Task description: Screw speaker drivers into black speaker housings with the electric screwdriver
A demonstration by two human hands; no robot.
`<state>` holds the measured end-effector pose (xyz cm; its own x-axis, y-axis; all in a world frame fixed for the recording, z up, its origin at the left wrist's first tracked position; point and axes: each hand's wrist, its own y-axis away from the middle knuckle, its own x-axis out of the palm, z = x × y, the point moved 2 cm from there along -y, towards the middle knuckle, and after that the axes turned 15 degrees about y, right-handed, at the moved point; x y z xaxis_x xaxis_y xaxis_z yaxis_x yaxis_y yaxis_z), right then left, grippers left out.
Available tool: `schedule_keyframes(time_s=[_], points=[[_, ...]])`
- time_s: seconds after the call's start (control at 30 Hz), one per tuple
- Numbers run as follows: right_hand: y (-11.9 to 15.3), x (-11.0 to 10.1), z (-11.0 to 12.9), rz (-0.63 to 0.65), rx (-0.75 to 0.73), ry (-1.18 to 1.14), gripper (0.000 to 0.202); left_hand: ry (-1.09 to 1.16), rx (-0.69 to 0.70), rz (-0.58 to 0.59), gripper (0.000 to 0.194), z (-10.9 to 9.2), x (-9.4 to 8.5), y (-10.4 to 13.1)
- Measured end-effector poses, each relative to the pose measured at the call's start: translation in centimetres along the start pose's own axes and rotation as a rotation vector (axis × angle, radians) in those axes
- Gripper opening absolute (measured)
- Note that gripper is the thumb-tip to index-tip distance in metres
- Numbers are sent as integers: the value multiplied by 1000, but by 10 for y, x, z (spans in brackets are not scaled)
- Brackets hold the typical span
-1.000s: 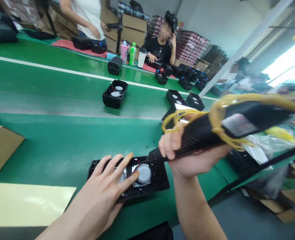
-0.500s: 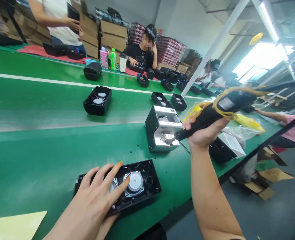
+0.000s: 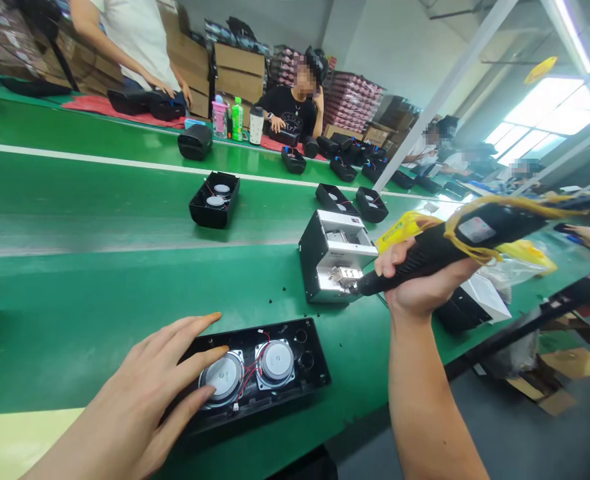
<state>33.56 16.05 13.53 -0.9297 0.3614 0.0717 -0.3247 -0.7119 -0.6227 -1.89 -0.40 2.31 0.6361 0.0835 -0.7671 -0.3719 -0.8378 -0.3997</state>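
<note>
My right hand grips a black electric screwdriver with a yellow cord wound about it. Its tip points left, at the metal front of a silver and black screw feeder. Below, a black speaker housing lies with its inside up, showing two round speaker drivers and red and black wires. Over the left end of that housing is my left hand, its fingers apart and the tips at the left driver. The palm hides the housing's left end.
Small dark screws are scattered on the green table. Another open speaker housing stands farther back. A white-topped box sits right of my forearm. Across the belt, co-workers handle black housings beside bottles.
My left hand has slid left across the housing, uncovering the left driver and its wires. My right hand keeps the screwdriver at the feeder. The view has shifted slightly.
</note>
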Motion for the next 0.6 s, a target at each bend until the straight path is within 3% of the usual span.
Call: schedule_keyframes(time_s=[0.27,0.6], points=[[-21,5,-4,-55,7,-24,83,-1,11,46,34,2,13,1],[-19,7,-7,-18,-3,-44,78,8,-1,41,38,10,22,7]])
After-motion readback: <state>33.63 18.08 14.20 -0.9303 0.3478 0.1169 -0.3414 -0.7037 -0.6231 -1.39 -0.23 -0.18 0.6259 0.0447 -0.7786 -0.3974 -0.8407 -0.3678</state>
